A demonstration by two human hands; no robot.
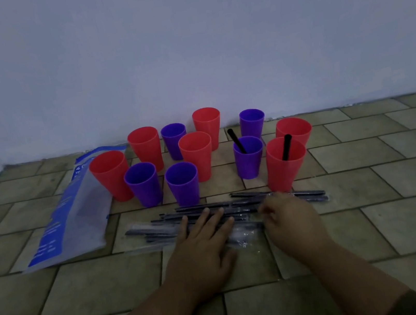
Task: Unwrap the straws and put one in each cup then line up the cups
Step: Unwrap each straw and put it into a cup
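Several red and purple cups stand on the tiled floor near the wall. A purple cup (pixel 248 157) and a red cup (pixel 284 165) on the right each hold a black straw. A pile of wrapped straws (pixel 238 204) lies in front of the cups. My left hand (pixel 201 245) rests flat on the pile with fingers straight. My right hand (pixel 290 219) sits at the pile's right part, fingers curled onto a wrapped straw. Crumpled clear wrappers (pixel 244 240) lie between my hands.
A blue and clear plastic bag (pixel 73 211) lies flat at the left, beside a red cup (pixel 111 175). The pale wall (pixel 184 52) rises right behind the cups. Bare floor tiles (pixel 398 195) stretch to the right and in front.
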